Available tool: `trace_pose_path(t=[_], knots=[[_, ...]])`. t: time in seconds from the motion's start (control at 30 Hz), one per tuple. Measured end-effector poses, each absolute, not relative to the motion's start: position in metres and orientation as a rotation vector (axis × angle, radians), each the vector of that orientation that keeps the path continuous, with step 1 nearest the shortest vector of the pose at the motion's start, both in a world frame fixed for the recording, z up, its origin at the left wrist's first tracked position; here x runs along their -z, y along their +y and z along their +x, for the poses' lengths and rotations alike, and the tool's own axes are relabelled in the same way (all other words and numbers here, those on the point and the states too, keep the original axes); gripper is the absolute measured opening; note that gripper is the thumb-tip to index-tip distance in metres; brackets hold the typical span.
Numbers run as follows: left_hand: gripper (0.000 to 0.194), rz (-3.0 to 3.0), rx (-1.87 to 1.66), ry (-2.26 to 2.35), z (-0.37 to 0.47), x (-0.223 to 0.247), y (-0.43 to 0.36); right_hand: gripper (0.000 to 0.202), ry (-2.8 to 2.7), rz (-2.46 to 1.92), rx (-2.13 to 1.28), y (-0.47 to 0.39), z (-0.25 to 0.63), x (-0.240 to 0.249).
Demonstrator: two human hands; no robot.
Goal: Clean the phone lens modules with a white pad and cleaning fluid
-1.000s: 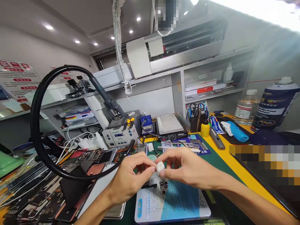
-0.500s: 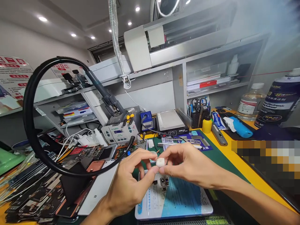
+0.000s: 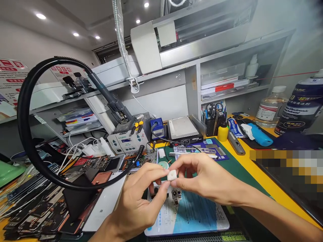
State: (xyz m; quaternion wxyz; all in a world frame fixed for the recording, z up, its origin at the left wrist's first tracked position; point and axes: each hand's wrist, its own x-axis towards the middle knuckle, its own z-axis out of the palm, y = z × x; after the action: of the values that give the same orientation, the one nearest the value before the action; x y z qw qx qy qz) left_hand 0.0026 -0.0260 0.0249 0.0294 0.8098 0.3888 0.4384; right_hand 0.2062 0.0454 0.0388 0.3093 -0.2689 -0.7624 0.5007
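A small white squarish piece (image 3: pixel 172 175) with a dimple in its face is held between both hands; its kind I cannot make out. My left hand (image 3: pixel 142 196) pinches its left side between thumb and forefinger, the other fingers curled behind. On the opposite side, my right hand (image 3: pixel 195 173) grips it with thumb and fingertips. Just below the hands, a dual phone camera module (image 3: pixel 176 195) lies on a white and blue flat case (image 3: pixel 199 215). A further dark small part is partly hidden by my left fingers. Behind the fingertips a round pale green-topped container (image 3: pixel 164 165) partly shows.
A thick black hose (image 3: pixel 21 111) loops in from the left to a hot-air station (image 3: pixel 126 143). Stacked phone parts (image 3: pixel 32 208) fill the left side. Toward the back stand a heating plate (image 3: pixel 184 129) and yellow bottle (image 3: pixel 222 132); a spray can (image 3: pixel 297 106) is at right.
The white piece has turned slightly, so its dimpled face shows more clearly. My left forefinger has moved right onto it. The whole view has shifted a little.
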Motion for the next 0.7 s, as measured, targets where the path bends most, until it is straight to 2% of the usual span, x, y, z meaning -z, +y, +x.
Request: trace_pose_path(t=[0.4, 0.7], knots=[[0.033, 2.518, -1.387, 1.250, 0.009, -0.029, -0.029, 0.017, -1.872, -0.575, -1.539, 0.046, 0.202, -0.031], [0.038, 2.606, -1.388, 1.234, 0.013, -0.032, -0.033, 0.024, -1.731, -0.440, -1.776, 0.045, 0.198, -0.028]])
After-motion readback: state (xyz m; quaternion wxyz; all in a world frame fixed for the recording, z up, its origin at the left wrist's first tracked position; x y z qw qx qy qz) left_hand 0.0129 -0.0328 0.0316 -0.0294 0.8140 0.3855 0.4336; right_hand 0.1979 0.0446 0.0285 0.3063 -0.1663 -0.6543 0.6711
